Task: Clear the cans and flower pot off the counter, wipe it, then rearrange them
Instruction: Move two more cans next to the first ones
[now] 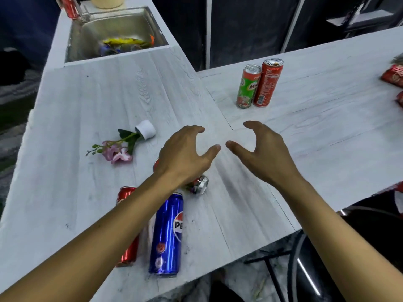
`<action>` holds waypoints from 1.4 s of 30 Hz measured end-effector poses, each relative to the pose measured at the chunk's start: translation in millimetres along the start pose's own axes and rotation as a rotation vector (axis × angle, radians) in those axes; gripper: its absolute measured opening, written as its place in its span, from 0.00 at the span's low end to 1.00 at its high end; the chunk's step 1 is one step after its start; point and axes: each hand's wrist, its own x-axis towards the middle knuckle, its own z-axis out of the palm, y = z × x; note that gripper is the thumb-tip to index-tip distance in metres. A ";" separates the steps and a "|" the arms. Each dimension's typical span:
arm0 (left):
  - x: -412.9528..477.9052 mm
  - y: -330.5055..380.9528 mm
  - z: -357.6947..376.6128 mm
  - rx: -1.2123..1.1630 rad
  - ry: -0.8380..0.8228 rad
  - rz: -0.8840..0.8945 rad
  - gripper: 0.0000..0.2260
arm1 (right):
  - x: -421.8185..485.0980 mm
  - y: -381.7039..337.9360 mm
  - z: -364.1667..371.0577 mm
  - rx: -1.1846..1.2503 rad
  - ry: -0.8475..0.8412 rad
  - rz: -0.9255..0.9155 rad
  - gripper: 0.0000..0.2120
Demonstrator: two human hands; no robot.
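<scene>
My left grip (185, 153) and right grip (263, 153) hover over the pale surface (87, 101), fingers curved, holding nothing. The flower pot (145, 129) lies tipped over. A blue can (166, 234) and a red can (130, 251) lie by my left forearm. Farther off, a green can (248, 86) stands touching a tall red can (268, 82).

Near my left hand (185, 155): blue Pepsi can (166, 234), white flower pot (145, 129) with pink blooms. Past my right hand (266, 153): green Milo can (248, 86), red Coke can (267, 83).
</scene>
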 end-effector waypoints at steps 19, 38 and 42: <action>-143.5 -78.6 -85.3 0.151 0.100 -0.008 0.31 | -131.7 -108.3 54.2 0.043 0.003 0.015 0.38; -160.6 -114.5 -71.4 0.185 -0.117 -0.343 0.33 | -150.5 -123.0 101.8 -0.267 -0.305 0.301 0.36; -154.3 -114.5 -70.5 0.147 -0.134 -0.391 0.35 | -142.0 -122.5 106.4 -0.193 -0.350 0.330 0.34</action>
